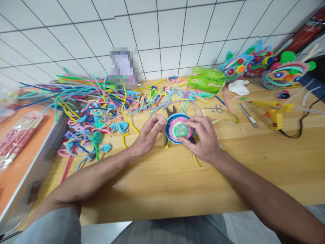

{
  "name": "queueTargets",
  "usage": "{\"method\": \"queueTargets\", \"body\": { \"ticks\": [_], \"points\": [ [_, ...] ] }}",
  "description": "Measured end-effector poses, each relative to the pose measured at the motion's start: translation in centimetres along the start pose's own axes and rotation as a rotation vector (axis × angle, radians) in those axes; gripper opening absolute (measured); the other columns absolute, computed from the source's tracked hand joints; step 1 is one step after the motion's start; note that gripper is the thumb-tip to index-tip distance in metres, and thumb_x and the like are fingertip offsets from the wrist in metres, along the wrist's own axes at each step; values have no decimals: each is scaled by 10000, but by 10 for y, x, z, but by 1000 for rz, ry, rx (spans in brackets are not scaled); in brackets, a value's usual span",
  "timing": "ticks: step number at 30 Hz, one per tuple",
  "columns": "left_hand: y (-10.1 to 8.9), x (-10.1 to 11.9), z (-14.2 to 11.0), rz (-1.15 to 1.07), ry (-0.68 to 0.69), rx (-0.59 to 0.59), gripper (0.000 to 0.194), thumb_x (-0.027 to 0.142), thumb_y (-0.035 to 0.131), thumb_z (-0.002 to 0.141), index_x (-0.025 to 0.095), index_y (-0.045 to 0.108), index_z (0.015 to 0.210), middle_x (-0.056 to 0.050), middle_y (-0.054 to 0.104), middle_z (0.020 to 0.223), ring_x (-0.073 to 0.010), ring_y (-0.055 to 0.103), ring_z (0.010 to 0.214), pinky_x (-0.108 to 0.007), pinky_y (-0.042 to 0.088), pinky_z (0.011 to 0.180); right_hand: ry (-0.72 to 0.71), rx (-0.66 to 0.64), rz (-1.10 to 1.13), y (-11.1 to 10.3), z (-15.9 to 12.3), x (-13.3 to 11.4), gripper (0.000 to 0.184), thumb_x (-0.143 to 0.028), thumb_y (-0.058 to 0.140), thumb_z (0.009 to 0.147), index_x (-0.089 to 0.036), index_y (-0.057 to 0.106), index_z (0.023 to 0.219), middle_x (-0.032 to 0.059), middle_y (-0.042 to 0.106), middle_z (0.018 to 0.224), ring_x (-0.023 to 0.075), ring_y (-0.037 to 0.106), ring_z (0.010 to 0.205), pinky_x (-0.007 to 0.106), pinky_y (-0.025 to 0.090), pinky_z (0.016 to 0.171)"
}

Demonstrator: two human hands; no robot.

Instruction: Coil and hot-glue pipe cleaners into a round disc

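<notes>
A round disc of coiled pipe cleaners [172, 128], blue and light blue outside with pink, white and green rings inward, is held above the table. My right hand [204, 137] grips it from the right, thumb at the lower part and fingers over the top edge. At the disc's left rim, my left hand [151, 132] is closed in a pinch; what is between its fingertips is hidden. Behind and below the disc lie pliers [171, 110], partly covered, their jaws pointing away from me.
Loose pipe cleaners [86, 88] and curled pieces [98, 117] heap up at left. A yellow glue gun [275, 112], a utility knife [248, 116] and scissors [215, 108] lie at right. Behind stand a green packet [207, 80] and colourful decorated figures [284, 74]. A tiled wall [170, 30] closes the back.
</notes>
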State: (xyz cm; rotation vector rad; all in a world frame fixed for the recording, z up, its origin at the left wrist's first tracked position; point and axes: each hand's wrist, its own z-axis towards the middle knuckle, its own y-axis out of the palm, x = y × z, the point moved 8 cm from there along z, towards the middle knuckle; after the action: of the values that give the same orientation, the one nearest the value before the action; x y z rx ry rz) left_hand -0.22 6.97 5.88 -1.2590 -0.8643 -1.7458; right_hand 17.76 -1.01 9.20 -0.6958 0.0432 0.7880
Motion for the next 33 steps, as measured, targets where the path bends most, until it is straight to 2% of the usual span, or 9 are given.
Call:
{"method": "queueTargets", "body": {
  "ticks": [9, 14, 19, 26, 33],
  "points": [
    [0, -2, 0, -10, -34, 21, 423, 609, 774, 1002, 214, 671, 892, 8, 546, 798, -145, 499, 748, -280, 474, 714, -4, 7, 2, 1, 0, 0, 490, -370, 832, 961, -255, 639, 1396, 124, 718, 1227, 325, 697, 1097, 516, 586, 931],
    [-2, -6, 4, -32, -53, 14, 454, 655, 727, 1018, 210, 730, 925, -9, 605, 807, -150, 533, 759, -293, 489, 757, 2, 8, 9, 1, -1, 1, 479, -383, 822, 967, -256, 642, 1392, 123, 711, 1225, 324, 694, 1095, 520, 585, 932],
    [-4, -6, 4, -25, -41, 26, 484, 657, 706, 1030, 210, 704, 844, -10, 582, 775, -158, 526, 764, -292, 471, 747, -2, 23, 30, 1, -1, 0, 472, -363, 835, 958, -234, 651, 1374, 133, 706, 1224, 319, 686, 1093, 512, 585, 939],
    [-2, 0, -1, 2, -27, 22, 358, 552, 716, 1060, 223, 691, 921, -7, 577, 865, -153, 526, 822, -280, 501, 801, 26, 9, 27, 1, -2, 2, 505, -372, 850, 942, -262, 651, 1393, 120, 716, 1245, 327, 690, 1108, 524, 581, 942],
    [7, 7, -2, 97, -13, -22, 332, 553, 764, 1027, 226, 719, 985, -14, 658, 897, -152, 593, 809, -290, 538, 761, 15, 23, 28, 2, -2, 1, 479, -393, 819, 967, -251, 638, 1388, 132, 709, 1242, 324, 695, 1115, 524, 587, 944]
  ]
}}
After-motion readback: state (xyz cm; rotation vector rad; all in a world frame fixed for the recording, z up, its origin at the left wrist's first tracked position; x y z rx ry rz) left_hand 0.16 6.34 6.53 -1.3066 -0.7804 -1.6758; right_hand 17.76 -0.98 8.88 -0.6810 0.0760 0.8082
